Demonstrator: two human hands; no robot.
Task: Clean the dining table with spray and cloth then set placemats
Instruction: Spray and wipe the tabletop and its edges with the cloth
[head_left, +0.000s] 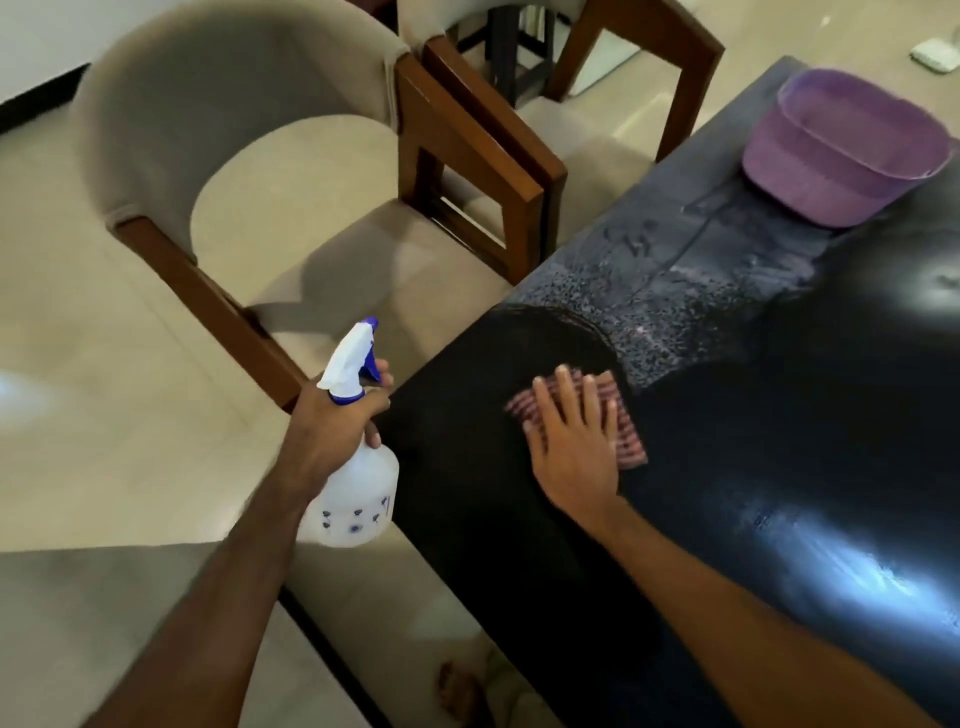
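My left hand (337, 421) grips the neck of a white spray bottle (358, 499) with a blue nozzle, held upright just off the left edge of the black dining table (753, 441). My right hand (571, 441) lies flat, fingers spread, pressing a reddish striped cloth (628, 441) onto the tabletop near its left edge. Beyond the cloth, a wide patch of the table is covered with spray droplets and wet streaks (670, 291). No placemats are in view.
A purple plastic basket (841, 150) stands on the far end of the table. Two beige upholstered chairs with brown wooden frames (457, 156) stand along the table's left side. Another beige seat (104, 623) is at the lower left. The floor is pale tile.
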